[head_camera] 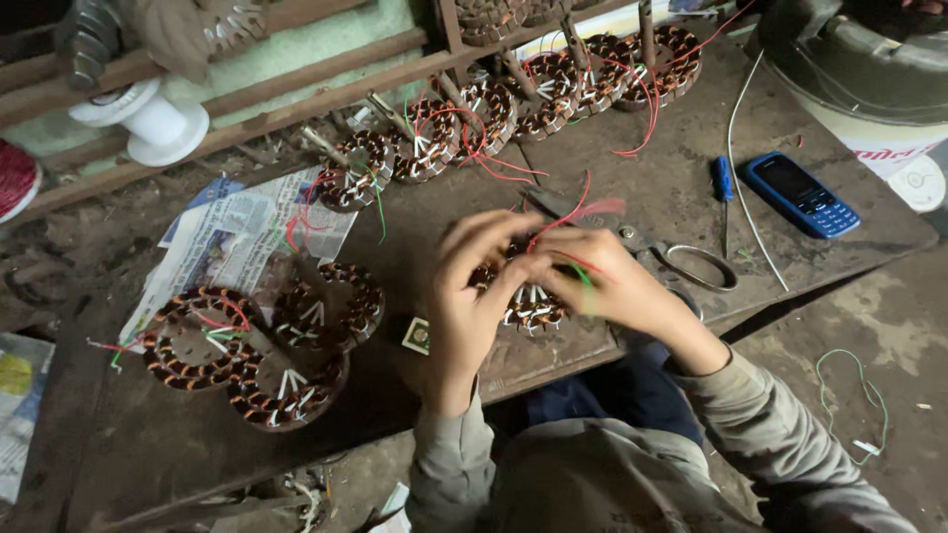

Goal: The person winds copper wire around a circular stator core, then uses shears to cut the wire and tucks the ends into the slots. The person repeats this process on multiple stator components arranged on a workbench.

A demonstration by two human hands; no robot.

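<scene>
While bent over desk (632, 188) | both hands, left (472, 296) and right (602, 281), gripping coil ring (531, 308) | red wires (568, 219) pinched | scissors (681, 262) beside

Repair workshop, wound coils (202, 341), scissors (681, 259), workbench (632, 188)

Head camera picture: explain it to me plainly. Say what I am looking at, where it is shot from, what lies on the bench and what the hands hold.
There is no machine here. A person works with bare hands, and one camera on their head looks down at a dirty workbench.

The left hand and right hand meet around a wound coil ring, a round copper winding with red and green wires. Both have their fingers on it and its wires.

More such rings lie in a pile at left on newspaper, and a row of rings runs along the back. To the right lie scissors, a blue screwdriver, a white wire and a blue phone. A white spool sits at the back left.
</scene>
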